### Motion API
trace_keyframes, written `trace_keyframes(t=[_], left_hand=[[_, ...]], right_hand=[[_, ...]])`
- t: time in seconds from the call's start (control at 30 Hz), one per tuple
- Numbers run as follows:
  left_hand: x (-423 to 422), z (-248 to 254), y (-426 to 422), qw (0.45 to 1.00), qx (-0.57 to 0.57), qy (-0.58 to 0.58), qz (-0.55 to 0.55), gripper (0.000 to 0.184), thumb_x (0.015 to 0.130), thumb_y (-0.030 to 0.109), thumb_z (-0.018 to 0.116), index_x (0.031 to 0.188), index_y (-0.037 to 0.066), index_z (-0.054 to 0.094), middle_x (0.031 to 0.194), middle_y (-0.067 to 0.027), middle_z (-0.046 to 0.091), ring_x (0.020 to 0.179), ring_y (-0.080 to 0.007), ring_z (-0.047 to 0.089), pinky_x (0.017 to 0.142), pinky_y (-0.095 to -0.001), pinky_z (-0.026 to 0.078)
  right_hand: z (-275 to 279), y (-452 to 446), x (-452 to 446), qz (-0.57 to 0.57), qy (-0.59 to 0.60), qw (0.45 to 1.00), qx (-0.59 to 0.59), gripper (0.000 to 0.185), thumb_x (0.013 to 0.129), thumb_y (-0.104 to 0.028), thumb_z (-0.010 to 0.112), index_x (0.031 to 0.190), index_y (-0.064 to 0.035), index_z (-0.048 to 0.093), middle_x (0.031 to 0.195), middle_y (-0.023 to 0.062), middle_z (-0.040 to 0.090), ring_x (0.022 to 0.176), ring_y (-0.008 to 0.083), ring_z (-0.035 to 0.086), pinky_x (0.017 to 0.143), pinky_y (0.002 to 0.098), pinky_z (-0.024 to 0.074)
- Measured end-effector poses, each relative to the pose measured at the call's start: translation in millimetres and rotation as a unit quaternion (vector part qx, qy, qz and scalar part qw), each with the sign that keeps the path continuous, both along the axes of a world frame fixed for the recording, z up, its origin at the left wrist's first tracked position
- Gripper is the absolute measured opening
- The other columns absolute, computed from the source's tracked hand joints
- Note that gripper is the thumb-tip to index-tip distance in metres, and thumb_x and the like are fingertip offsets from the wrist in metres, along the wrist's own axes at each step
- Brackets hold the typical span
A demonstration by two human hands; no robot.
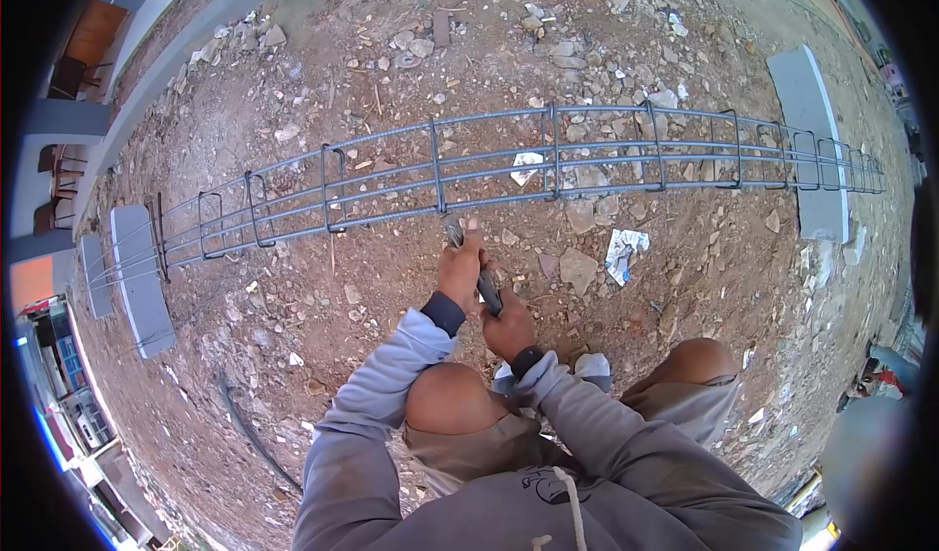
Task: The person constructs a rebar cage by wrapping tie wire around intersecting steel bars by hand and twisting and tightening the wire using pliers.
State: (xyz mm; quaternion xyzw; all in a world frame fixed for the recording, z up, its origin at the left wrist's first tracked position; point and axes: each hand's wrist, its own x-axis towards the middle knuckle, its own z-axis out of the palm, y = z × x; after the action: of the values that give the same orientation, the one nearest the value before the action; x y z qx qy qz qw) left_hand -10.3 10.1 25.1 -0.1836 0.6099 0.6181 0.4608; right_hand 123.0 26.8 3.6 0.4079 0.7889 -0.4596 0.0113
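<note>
A long cage of steel rebar [497, 158] with square stirrups stretches across the view in front of me. Dark-handled pliers [488, 294] are held between my hands, their head close to the cage's near bar, by one of the stirrups. My left hand [460, 273] is closed around the front part of the pliers, just below that bar. Lower and to the right, my right hand [511, 328] grips the handle end. Whether the jaws touch the bar or hold wire is too small to tell.
Grey blocks or boards [142, 282] lie under the cage's left end, and a grey slab [812, 145] under its right end. Stones, paper scraps [624, 255] and rubble cover the dirt. A dark hose-like piece [252, 434] lies at lower left. My knees [452, 399] are close below.
</note>
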Motion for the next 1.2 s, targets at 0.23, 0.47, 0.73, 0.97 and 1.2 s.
trace_keyframes(t=[0.23,0.47,0.73,0.97,1.2], left_hand=[[-11,9,-18,0.994,0.072,0.048,-0.071,0.036,0.088,0.041,0.06,0.09,0.006,0.054,0.078,-0.0065,0.061,0.071,-0.018,0.062,0.066,-0.0322,0.053],[0,33,-17,0.996,-0.001,0.086,-0.035,0.048,0.093,0.043,0.049,0.114,0.001,0.05,0.087,-0.0119,0.064,0.076,-0.0213,0.064,0.069,-0.0335,0.053],[-7,67,-42,0.93,-0.133,0.333,-0.074,0.03,0.095,0.03,0.049,0.105,0.004,0.06,0.087,-0.0053,0.064,0.068,-0.0134,0.06,0.06,-0.0292,0.049],[10,115,0,0.795,-0.289,0.533,-0.021,0.02,0.09,0.019,0.052,0.092,0.001,0.059,0.078,-0.0187,0.06,0.073,-0.0345,0.057,0.062,-0.0401,0.045],[30,140,35,0.815,-0.238,0.522,-0.086,0.02,0.09,0.016,0.052,0.089,0.0,0.062,0.078,-0.0121,0.065,0.069,-0.019,0.062,0.062,-0.0319,0.047]], right_hand=[[23,54,0,0.027,-0.015,0.722,-0.691,0.027,0.087,-0.027,0.061,0.079,-0.0017,0.059,0.065,0.008,0.058,0.052,0.018,0.058,0.045,0.0339,0.0438],[39,61,3,0.066,-0.012,0.757,-0.65,0.028,0.086,-0.028,0.064,0.083,-0.0012,0.058,0.068,0.007,0.06,0.057,0.0173,0.06,0.05,0.0318,0.0482],[72,52,1,0.132,0.145,0.9,-0.389,0.04,0.082,-0.025,0.065,0.114,-0.0044,0.051,0.071,0.0058,0.061,0.059,0.014,0.06,0.055,0.0284,0.0467],[95,64,-2,0.102,0.265,0.881,-0.379,0.044,0.085,-0.023,0.062,0.123,-0.007,0.047,0.071,0.0033,0.059,0.061,0.0127,0.058,0.056,0.0277,0.0449],[136,113,-23,0.014,0.128,0.825,-0.551,0.033,0.092,-0.035,0.054,0.095,-0.0018,0.059,0.074,0.0087,0.063,0.058,0.0186,0.061,0.055,0.0319,0.0511]])
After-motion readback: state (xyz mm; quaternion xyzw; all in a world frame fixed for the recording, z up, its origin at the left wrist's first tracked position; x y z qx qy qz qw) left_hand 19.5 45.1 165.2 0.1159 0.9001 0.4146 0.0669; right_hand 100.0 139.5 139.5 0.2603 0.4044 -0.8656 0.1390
